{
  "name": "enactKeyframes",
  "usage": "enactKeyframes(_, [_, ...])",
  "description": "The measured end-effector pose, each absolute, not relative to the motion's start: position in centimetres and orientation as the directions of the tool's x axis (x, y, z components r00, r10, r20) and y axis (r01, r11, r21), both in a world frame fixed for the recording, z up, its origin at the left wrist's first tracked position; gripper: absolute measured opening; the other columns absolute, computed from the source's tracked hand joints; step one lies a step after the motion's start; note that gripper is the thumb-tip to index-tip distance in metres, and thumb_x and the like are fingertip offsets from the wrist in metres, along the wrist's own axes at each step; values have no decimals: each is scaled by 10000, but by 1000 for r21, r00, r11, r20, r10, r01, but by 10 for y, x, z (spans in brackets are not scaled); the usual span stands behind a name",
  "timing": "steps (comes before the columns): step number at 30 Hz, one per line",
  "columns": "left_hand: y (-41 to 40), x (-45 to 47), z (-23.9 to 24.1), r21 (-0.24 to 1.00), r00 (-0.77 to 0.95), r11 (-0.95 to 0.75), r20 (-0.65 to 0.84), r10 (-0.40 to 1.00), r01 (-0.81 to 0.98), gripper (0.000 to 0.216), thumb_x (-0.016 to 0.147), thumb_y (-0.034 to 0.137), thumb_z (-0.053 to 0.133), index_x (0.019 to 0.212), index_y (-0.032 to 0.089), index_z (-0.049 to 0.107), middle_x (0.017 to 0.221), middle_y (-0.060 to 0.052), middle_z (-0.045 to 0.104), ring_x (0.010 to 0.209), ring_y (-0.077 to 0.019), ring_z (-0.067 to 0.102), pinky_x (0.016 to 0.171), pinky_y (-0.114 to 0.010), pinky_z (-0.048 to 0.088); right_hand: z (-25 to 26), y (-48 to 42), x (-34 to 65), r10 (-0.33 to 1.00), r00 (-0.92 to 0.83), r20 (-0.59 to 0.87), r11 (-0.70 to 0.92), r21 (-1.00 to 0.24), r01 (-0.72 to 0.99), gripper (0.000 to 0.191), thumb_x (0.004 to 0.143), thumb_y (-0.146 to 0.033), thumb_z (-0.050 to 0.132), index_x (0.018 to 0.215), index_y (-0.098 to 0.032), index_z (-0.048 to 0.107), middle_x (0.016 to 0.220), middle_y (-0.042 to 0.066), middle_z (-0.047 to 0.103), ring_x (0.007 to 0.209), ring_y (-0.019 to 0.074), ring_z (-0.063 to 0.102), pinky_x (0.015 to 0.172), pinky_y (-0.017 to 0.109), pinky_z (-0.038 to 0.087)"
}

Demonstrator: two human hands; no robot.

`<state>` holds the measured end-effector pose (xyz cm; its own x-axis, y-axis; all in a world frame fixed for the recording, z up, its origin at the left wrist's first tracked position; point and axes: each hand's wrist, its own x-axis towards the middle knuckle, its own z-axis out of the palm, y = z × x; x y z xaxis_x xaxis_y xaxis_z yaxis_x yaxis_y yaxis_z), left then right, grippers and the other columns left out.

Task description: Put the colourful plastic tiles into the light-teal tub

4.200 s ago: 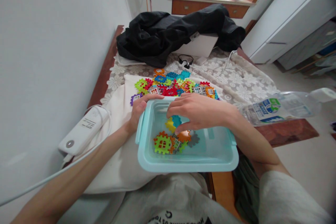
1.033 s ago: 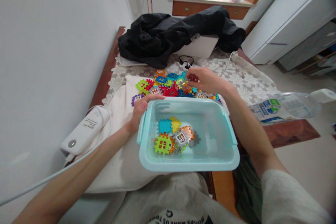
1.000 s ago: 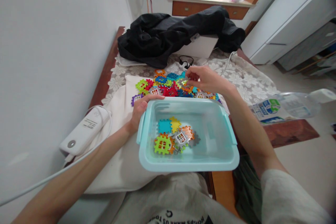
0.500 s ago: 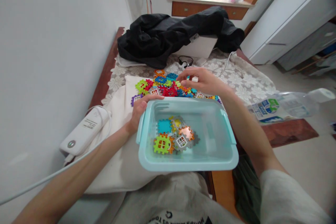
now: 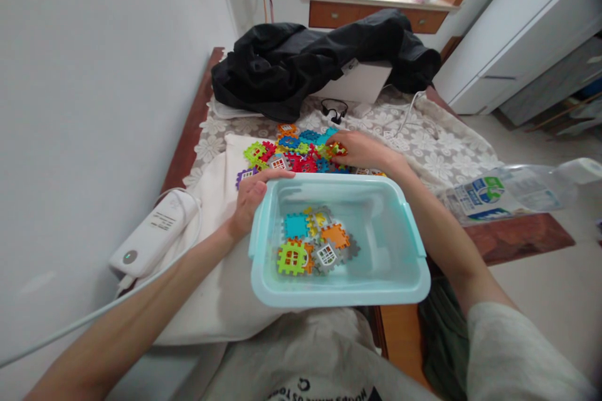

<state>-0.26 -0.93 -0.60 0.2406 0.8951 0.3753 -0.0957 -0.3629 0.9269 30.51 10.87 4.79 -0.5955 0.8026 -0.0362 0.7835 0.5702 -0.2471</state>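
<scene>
A light blue plastic bin [image 5: 399,282] rests on my lap with several coloured toothed tiles [image 5: 310,244] inside. My left hand [image 5: 249,197] grips the bin's far left corner, thumb over the rim. Beyond the bin, a pile of coloured plastic tiles [image 5: 291,153] lies on a white cloth. My right hand [image 5: 357,149] reaches over the bin into the right side of that pile, its fingertips closing on an orange and red tile [image 5: 337,150].
A white power strip [image 5: 153,232] with its cable lies at the left beside the wall. A black jacket [image 5: 305,56] covers a white box at the back. Black earphones [image 5: 333,109] lie on the lace cloth. A clear water bottle [image 5: 512,191] lies at the right.
My right hand dropped a tile into the bin, went back to the pile, and has now lowered its fingers onto an orange and red tile. My left hand stays on the bin.
</scene>
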Motion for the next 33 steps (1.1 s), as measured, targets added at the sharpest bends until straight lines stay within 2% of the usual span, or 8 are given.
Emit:
enactKeyframes(6, [-9,-3,-7,930,231,-360,367,901,-72,628,1043,708,523,1176,211,883,1076,-149,846,960,-338,770,880,-501,638,77,88,307,774,-579,257,593,-613,522,395,947,-357,756,1315,-221,713,1314,113,773,1092,269,740,1028,444,589])
enactKeyframes(11, [-10,-1,-5,925,215,-370,381,899,-89,607,1045,684,535,1154,200,885,1072,-138,850,969,-310,780,914,-455,640,120,43,294,581,-769,267,622,-755,208,467,934,-454,824,1351,-264,729,1381,77,762,1228,258,719,1129,433,564])
enactKeyframes(15, [-11,1,-1,931,223,-343,364,904,-125,559,1033,641,560,1164,201,879,1095,-131,852,1010,-317,782,916,-456,647,126,35,288,483,-851,204,643,-743,187,430,946,-527,817,1296,-281,788,1313,61,799,1265,279,720,1149,434,547])
enactKeyframes(18, [-11,1,1,944,227,-301,326,918,-136,522,1003,617,603,1147,198,880,1068,-135,846,988,-317,778,869,-450,654,105,55,291,599,-767,231,655,-692,303,417,1041,-551,680,1318,-257,785,1332,85,796,1259,286,726,1150,448,544])
enactKeyframes(21, [-11,0,2,943,225,-309,330,917,-126,535,990,627,606,1130,192,884,1041,-136,842,989,-313,774,849,-426,652,73,82,300,729,-650,214,642,-543,541,502,1060,-524,640,1467,-238,703,1503,131,712,1394,325,657,1245,508,475])
enactKeyframes(25, [-11,0,4,947,213,-300,319,923,-117,533,975,640,624,1104,196,888,1049,-128,846,975,-296,769,835,-395,643,38,109,312,792,-609,-36,553,-379,742,676,993,-492,728,1606,-245,586,1662,149,588,1501,369,588,1264,513,469])
enactKeyframes(28, [-11,3,7,946,200,-296,318,927,-130,526,954,640,640,1071,194,893,1039,-121,852,921,-276,767,829,-383,632,30,117,316,776,-618,-125,561,-311,767,600,1029,-478,680,1555,-195,622,1575,180,660,1405,382,661,1189,508,520])
enactKeyframes(33, [-11,5,10,949,187,-291,309,932,-121,580,927,704,653,1029,183,887,990,-126,846,891,-286,764,832,-404,630,31,119,313,823,-567,-37,544,-238,805,413,993,-323,710,1375,-165,703,1350,180,777,1205,378,737,1009,464,569])
